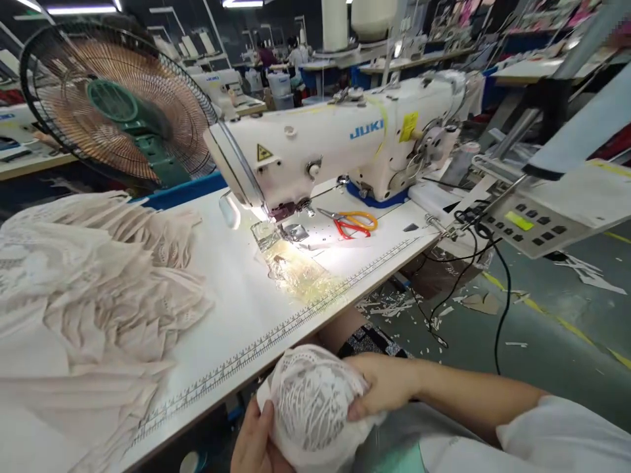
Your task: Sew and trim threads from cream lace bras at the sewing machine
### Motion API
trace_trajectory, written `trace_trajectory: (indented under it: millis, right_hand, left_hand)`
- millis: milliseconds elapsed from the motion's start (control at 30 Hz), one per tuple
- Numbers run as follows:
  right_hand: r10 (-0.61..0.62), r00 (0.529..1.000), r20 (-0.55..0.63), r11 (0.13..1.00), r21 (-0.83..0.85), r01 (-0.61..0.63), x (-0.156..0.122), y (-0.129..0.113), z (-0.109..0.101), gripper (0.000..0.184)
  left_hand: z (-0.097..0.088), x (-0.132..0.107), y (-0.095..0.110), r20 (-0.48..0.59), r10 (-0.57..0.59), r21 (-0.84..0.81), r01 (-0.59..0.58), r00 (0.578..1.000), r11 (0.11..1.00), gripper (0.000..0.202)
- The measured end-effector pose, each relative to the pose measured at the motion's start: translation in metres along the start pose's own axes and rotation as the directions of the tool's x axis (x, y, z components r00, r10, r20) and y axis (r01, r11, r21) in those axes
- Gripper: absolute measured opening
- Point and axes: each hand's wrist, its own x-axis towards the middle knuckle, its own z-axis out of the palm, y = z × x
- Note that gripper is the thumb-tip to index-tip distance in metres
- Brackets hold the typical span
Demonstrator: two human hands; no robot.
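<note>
A pale lace bra cup (315,401), rounded and with a lacy patterned front, is held over my lap, just off the table's front edge. My left hand (259,437) grips its left side, thumb on the front. On its right edge my right hand (382,387) is closed, the thumb pressed on the fabric and the other fingers hidden behind. Beyond the hands stands a white sewing machine (325,138), its needle area lit. Scissors (352,222) with orange and red handles lie on the white table (231,282) beside the machine's needle area.
A heap of beige lace-trimmed fabric (98,295) covers the table's left side. Behind it is a large fan (118,98). A printed ruler strip (276,335) runs along the front edge. At right are a metal bracket (527,226), hanging cables and scraps on the floor (566,328).
</note>
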Motion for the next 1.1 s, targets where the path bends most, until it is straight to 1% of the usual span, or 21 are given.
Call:
trace_trajectory:
  millis: [67,133,200,233,300,400,500,567,600,633,700,767,800,833,867,900,933,967,1000,1033,1100]
  right_hand:
    - [0.013,0.996,-0.089,0.995,0.103,-0.004,-0.003,0.004,0.006,0.060]
    - [0.057,0.991,-0.118,0.985,0.170,-0.036,-0.007,0.006,0.012,0.055]
    - [0.112,0.985,-0.133,0.973,0.215,-0.081,-0.011,0.008,0.016,0.050]
    - [0.141,0.980,-0.143,0.967,0.233,-0.105,-0.011,0.009,0.017,0.048]
    - [0.208,0.961,-0.179,0.957,0.242,-0.162,-0.011,0.013,0.021,0.047]
    - [0.310,0.921,-0.235,0.934,0.259,-0.248,-0.008,0.019,0.029,0.051]
    - [0.386,0.902,-0.193,0.882,0.364,-0.300,-0.003,0.023,0.032,0.052]
    - [0.400,0.889,-0.223,0.866,0.411,-0.286,0.000,0.025,0.024,0.050]
    - [0.388,0.875,-0.290,0.876,0.412,-0.252,0.001,0.027,0.017,0.049]
    - [0.361,0.849,-0.386,0.896,0.395,-0.202,0.001,0.028,0.008,0.047]
    - [0.262,0.765,-0.589,0.947,0.310,-0.086,-0.002,0.028,-0.011,0.042]
    - [0.120,0.659,-0.743,0.987,0.161,0.002,-0.011,0.026,-0.024,0.034]
    - [0.036,0.615,-0.788,0.999,0.053,0.009,-0.017,0.023,-0.027,0.028]
    - [-0.070,0.604,-0.794,0.996,-0.084,0.004,-0.023,0.019,-0.028,0.021]
    - [-0.190,0.634,-0.750,0.970,-0.242,0.004,-0.028,0.015,-0.026,0.014]
    - [-0.304,0.695,-0.651,0.916,-0.400,0.025,-0.033,0.011,-0.021,0.008]
    - [-0.393,0.767,-0.507,0.839,-0.540,0.073,-0.037,0.007,-0.016,0.004]
    - [-0.451,0.823,-0.346,0.753,-0.642,0.143,-0.038,0.006,-0.010,0.004]
    - [-0.481,0.852,-0.206,0.678,-0.704,0.212,-0.038,0.005,-0.005,0.007]
    - [-0.488,0.865,-0.113,0.621,-0.742,0.253,-0.036,0.006,0.000,0.010]
    - [-0.492,0.869,-0.044,0.557,-0.783,0.276,-0.031,0.012,0.005,0.013]
  left_hand:
    - [0.002,-0.002,0.000,0.008,-0.097,-0.114,0.097,0.995,0.989,0.037]
    - [0.003,-0.007,-0.003,0.049,-0.205,-0.238,0.211,0.977,0.948,0.040]
    - [0.002,-0.011,-0.012,0.114,-0.283,-0.300,0.305,0.952,0.904,0.048]
    - [0.000,-0.013,-0.018,0.140,-0.306,-0.314,0.335,0.942,0.888,0.052]
    - [-0.003,-0.016,-0.033,0.142,-0.343,-0.325,0.371,0.929,0.870,0.055]
    - [-0.009,-0.020,-0.052,0.094,-0.426,-0.317,0.433,0.900,0.844,0.046]
    - [-0.012,-0.022,-0.061,0.077,-0.511,-0.276,0.510,0.856,0.815,0.032]
    - [-0.012,-0.022,-0.061,0.064,-0.520,-0.256,0.518,0.852,0.816,0.027]
    - [-0.012,-0.021,-0.060,0.053,-0.514,-0.256,0.509,0.856,0.822,0.025]
    - [-0.013,-0.020,-0.058,0.042,-0.508,-0.260,0.500,0.860,0.826,0.024]
    - [-0.014,-0.017,-0.055,0.037,-0.505,-0.275,0.495,0.862,0.824,0.022]
    - [-0.015,-0.014,-0.052,0.048,-0.512,-0.301,0.501,0.858,0.812,0.021]
    - [-0.016,-0.013,-0.051,0.058,-0.516,-0.312,0.507,0.854,0.803,0.021]
    - [-0.016,-0.012,-0.050,0.064,-0.520,-0.323,0.511,0.852,0.797,0.021]
    - [-0.016,-0.011,-0.049,0.066,-0.522,-0.331,0.512,0.850,0.792,0.022]
    - [-0.016,-0.010,-0.048,0.063,-0.525,-0.335,0.514,0.848,0.790,0.024]
    - [-0.016,-0.009,-0.047,0.057,-0.528,-0.335,0.514,0.847,0.789,0.027]
    - [-0.015,-0.009,-0.046,0.049,-0.532,-0.331,0.517,0.845,0.790,0.030]
    - [-0.014,-0.009,-0.045,0.043,-0.538,-0.322,0.521,0.842,0.790,0.033]
    - [-0.013,-0.009,-0.044,0.041,-0.543,-0.311,0.527,0.839,0.791,0.036]
    - [-0.011,-0.011,-0.043,0.051,-0.553,-0.289,0.543,0.831,0.789,0.040]
